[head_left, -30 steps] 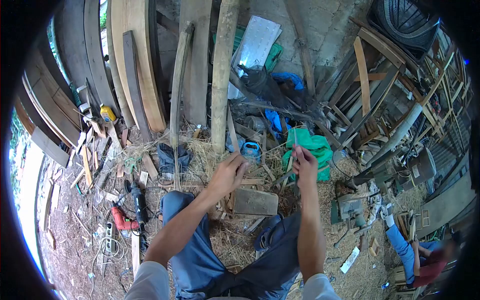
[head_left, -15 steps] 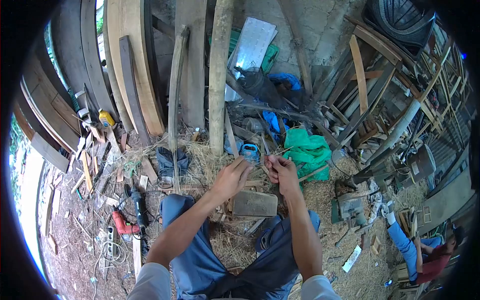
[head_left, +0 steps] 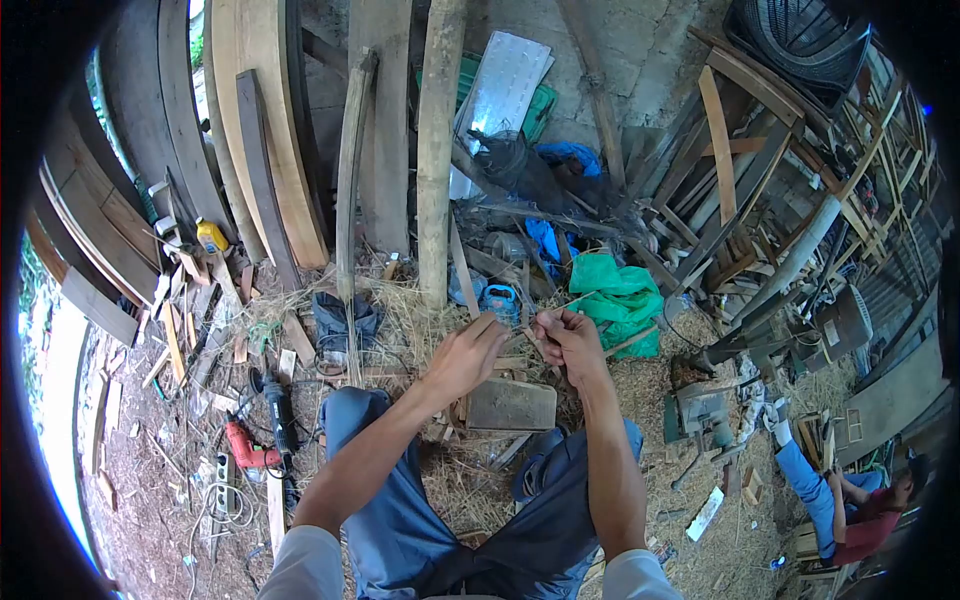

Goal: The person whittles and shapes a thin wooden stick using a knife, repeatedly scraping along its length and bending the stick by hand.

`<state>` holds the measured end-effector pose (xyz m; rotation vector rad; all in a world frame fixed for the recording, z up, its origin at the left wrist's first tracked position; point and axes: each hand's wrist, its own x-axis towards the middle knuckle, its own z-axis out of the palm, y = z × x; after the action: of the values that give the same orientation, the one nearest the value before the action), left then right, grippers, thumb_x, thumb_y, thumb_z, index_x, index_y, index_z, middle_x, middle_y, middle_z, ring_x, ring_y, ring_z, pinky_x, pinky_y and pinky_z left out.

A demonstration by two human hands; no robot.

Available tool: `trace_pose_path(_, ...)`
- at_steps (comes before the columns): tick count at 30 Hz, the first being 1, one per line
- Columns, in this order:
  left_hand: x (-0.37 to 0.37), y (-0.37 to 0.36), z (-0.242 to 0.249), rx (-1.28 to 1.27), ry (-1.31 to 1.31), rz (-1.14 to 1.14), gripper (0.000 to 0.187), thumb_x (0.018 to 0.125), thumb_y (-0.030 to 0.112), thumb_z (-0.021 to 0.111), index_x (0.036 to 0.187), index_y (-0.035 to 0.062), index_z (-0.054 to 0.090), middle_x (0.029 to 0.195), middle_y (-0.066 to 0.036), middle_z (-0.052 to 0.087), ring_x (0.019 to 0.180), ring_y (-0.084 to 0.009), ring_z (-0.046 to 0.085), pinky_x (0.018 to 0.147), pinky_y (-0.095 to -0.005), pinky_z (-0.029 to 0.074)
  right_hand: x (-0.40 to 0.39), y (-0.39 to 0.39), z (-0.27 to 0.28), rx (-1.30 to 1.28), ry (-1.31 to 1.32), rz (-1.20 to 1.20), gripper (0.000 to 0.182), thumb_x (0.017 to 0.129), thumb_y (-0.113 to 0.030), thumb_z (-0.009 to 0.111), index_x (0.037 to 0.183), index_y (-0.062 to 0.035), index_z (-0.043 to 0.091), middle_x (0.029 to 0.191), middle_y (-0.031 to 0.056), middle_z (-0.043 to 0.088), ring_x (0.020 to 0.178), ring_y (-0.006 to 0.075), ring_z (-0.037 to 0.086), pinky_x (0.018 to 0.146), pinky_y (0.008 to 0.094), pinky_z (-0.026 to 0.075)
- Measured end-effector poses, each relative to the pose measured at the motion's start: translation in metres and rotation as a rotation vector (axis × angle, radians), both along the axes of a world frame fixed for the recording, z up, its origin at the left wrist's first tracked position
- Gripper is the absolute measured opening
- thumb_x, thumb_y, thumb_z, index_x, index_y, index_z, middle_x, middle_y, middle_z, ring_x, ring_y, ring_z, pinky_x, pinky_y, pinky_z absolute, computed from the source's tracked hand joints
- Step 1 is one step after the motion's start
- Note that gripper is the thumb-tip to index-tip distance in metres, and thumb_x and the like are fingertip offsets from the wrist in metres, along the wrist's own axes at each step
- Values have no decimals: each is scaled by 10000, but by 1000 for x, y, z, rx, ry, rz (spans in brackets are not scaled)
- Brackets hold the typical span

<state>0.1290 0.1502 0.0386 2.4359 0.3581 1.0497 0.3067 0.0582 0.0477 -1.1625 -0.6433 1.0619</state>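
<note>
Landmark: grey block.
Left hand: beyond the block, leftward; fingers curled together, anything pinched cannot be told.
Right hand: beyond the block, rightward; fingertips pinching, apparently, a thin strip.
Blue container: beyond the block; contents hidden.
Yellow bottle: far left of the block; contents hidden.

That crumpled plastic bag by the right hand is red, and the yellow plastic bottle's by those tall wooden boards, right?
No: the crumpled plastic bag by the person's right hand is green, not red, as the head view shows. The yellow plastic bottle is by the tall wooden boards.
</note>
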Motion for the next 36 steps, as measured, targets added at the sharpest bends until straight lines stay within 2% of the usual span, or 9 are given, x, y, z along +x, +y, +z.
trace_pose_path(5, -1, -1, 2, -73, -29, 4, 83, 837, 6, 590, 919, -1, 589, 845, -152, 543, 754, -372, 596, 600, -420, 478, 15, -4, -3, -30, 8, -21, 148, 879, -156, 645, 866, -19, 592, 682, 14, 569, 449, 43, 378, 375, 198, 245)
trace_pose_path(10, -14, 10, -2, -71, -134, -10, 58, 839, 7, 591, 891, -17, 591, 812, -151, 554, 715, -342, 593, 588, -404, 470, 73, -24, -7, 28, 3, -336, 169, 878, -179, 643, 897, -18, 595, 743, 18, 580, 453, 37, 371, 374, 195, 254)
trace_pose_path(12, -20, 17, 5, -215, -83, -28, 49, 832, 2, 602, 865, -31, 589, 785, -145, 556, 670, -303, 576, 569, -376, 454, 85, -34, -3, 125, -5, -494, 172, 876, -178, 645, 947, -28, 602, 741, 17, 580, 451, 33, 363, 374, 191, 256)
trace_pose_path(16, -12, 16, -4, -144, -83, 1, 58, 826, 2, 612, 861, -37, 588, 795, -136, 560, 649, -277, 562, 552, -354, 442, 36, -26, 7, 71, -88, -321, 181, 889, -169, 627, 1017, -43, 608, 737, 24, 580, 459, 36, 385, 375, 192, 264)
trace_pose_path(18, -4, 13, -4, -165, -102, -42, 55, 828, 10, 618, 850, -32, 591, 785, -134, 560, 647, -274, 566, 548, -355, 440, 7, -15, 8, 62, -35, -137, 172, 892, -163, 622, 999, -29, 612, 733, 28, 585, 454, 44, 393, 377, 194, 272)
trace_pose_path(21, 1, 10, -2, -152, -128, -91, 59, 834, 30, 626, 853, -22, 608, 781, -122, 581, 649, -250, 579, 533, -337, 438, 1, -2, -6, 107, 29, -79, 173, 896, -160, 616, 976, -6, 616, 732, 34, 592, 453, 53, 396, 378, 206, 276)
trace_pose_path(29, -3, 8, 5, -268, -18, -113, 84, 841, 79, 643, 863, -2, 638, 785, -104, 628, 679, -208, 608, 534, -311, 449, 26, -14, -1, 14, -6, -26, 191, 879, -167, 645, 819, 13, 618, 637, 21, 544, 437, 64, 389, 377, 221, 274)
trace_pose_path(34, -3, 7, 9, -277, -16, -119, 90, 844, 97, 645, 860, 9, 636, 760, -105, 618, 662, -205, 602, 538, -309, 447, 23, -16, 13, 31, -45, -41, 184, 878, -156, 645, 826, 19, 623, 637, 22, 549, 441, 57, 388, 374, 219, 271)
trace_pose_path(36, -5, 4, 13, -332, 15, -131, 110, 837, 53, 634, 829, -42, 580, 733, -126, 549, 607, -242, 541, 568, -343, 428, 22, -15, 15, 31, -49, -43, 182, 880, -156, 643, 841, 21, 626, 650, 25, 558, 443, 55, 388, 374, 219, 270)
